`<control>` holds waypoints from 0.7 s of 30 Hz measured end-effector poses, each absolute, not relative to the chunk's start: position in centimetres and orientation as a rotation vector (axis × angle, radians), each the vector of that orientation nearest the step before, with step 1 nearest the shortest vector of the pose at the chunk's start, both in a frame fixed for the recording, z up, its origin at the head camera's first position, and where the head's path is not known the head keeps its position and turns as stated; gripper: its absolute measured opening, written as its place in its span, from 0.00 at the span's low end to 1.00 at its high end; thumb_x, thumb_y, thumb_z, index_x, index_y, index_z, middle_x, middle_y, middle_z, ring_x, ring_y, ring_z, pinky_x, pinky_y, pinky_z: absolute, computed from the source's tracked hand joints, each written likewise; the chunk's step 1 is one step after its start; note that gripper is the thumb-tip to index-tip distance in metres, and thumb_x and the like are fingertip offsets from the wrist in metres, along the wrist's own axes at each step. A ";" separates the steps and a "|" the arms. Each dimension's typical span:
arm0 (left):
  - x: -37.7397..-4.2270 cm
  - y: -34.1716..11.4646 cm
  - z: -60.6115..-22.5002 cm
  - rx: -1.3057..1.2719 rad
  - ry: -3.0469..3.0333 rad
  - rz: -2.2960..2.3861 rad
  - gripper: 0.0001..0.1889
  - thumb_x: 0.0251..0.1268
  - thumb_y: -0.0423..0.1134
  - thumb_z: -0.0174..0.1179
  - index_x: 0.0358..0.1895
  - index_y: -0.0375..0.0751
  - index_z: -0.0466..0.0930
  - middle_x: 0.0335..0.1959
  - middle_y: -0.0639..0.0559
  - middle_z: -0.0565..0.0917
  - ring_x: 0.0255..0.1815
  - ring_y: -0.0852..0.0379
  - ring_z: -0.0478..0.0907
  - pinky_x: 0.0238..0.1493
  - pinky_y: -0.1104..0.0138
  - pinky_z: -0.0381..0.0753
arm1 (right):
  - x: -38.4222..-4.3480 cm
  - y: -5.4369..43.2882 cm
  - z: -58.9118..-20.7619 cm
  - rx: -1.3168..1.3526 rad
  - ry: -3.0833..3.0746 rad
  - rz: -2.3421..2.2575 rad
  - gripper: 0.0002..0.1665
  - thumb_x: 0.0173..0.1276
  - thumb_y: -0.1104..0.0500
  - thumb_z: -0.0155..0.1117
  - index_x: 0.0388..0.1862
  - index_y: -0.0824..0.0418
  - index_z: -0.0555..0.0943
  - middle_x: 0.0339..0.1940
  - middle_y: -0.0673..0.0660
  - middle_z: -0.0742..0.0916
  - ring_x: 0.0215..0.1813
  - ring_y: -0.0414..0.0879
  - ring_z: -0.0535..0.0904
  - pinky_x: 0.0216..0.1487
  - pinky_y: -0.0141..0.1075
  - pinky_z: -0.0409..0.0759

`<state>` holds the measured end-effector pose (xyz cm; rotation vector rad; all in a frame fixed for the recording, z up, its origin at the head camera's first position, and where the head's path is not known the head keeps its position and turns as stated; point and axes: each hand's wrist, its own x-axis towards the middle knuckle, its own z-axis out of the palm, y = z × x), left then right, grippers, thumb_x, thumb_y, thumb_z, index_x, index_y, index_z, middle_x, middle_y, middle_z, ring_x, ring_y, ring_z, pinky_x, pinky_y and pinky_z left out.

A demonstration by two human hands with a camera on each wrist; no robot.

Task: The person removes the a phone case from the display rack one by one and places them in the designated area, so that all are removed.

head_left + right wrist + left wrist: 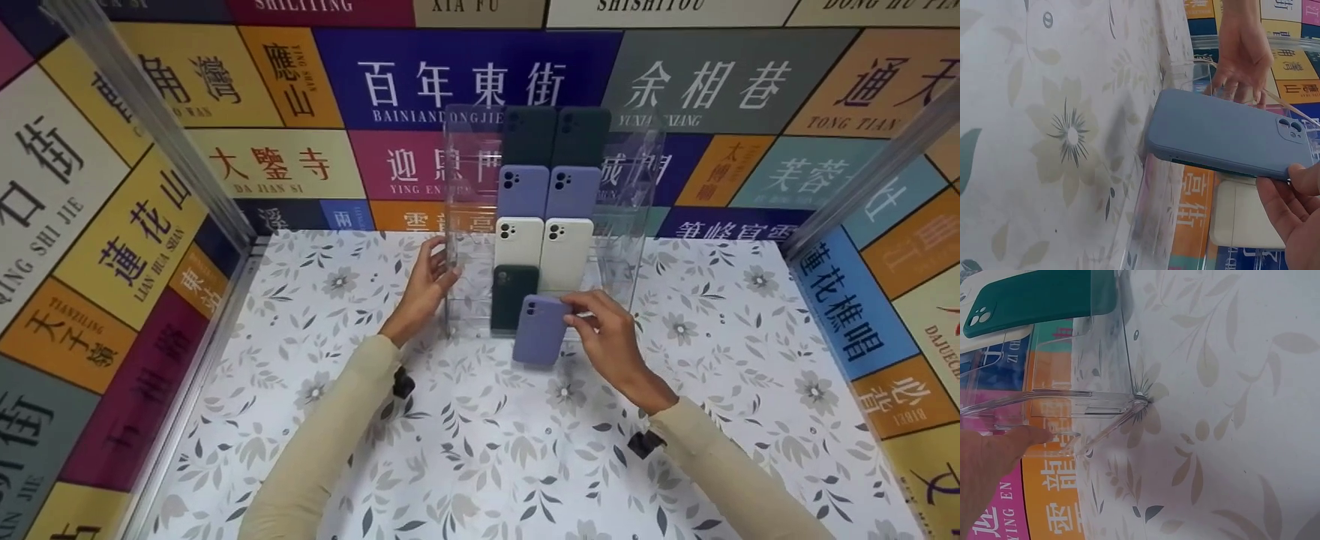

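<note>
My right hand (609, 339) pinches the upper right edge of a purple phone case (540, 334) between thumb and fingers. In the head view this case is held just in front of the bottom tier of a clear stepped display stand (448, 300), right of a dark green phone case (514, 296). In the right wrist view the same case (1219, 135) looks blue-grey. At the stand's left side my left hand (424, 289) grips the clear side panel, thumb in front; some fingertips are hard to make out through the plastic.
Higher tiers hold pairs of phone cases: white (566, 251), purple (574, 191) and dark green (583, 135). Under the stand lies a white floral tabletop (480, 450). Colourful sign-printed walls (262, 82) enclose the back and sides, with metal posts (172, 127) at the corners.
</note>
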<state>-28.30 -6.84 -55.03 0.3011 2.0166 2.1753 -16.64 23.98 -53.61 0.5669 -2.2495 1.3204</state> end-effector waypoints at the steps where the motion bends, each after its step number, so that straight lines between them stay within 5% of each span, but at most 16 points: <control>1: -28.3 -6.9 -55.1 0.291 2.013 2.178 0.33 0.83 0.25 0.56 0.84 0.41 0.56 0.84 0.32 0.66 0.85 0.33 0.63 0.83 0.44 0.67 | -16.6 23.8 -53.7 0.571 -2.255 1.327 0.18 0.70 0.77 0.73 0.56 0.65 0.90 0.49 0.59 0.90 0.50 0.55 0.90 0.51 0.27 0.87; 21: -28.2 -6.5 -55.0 0.291 1.979 2.200 0.31 0.83 0.26 0.55 0.82 0.38 0.58 0.84 0.34 0.67 0.84 0.38 0.66 0.82 0.46 0.69 | -15.4 21.5 -54.3 0.532 -2.352 1.511 0.18 0.72 0.75 0.72 0.58 0.64 0.89 0.48 0.58 0.89 0.52 0.55 0.89 0.51 0.38 0.91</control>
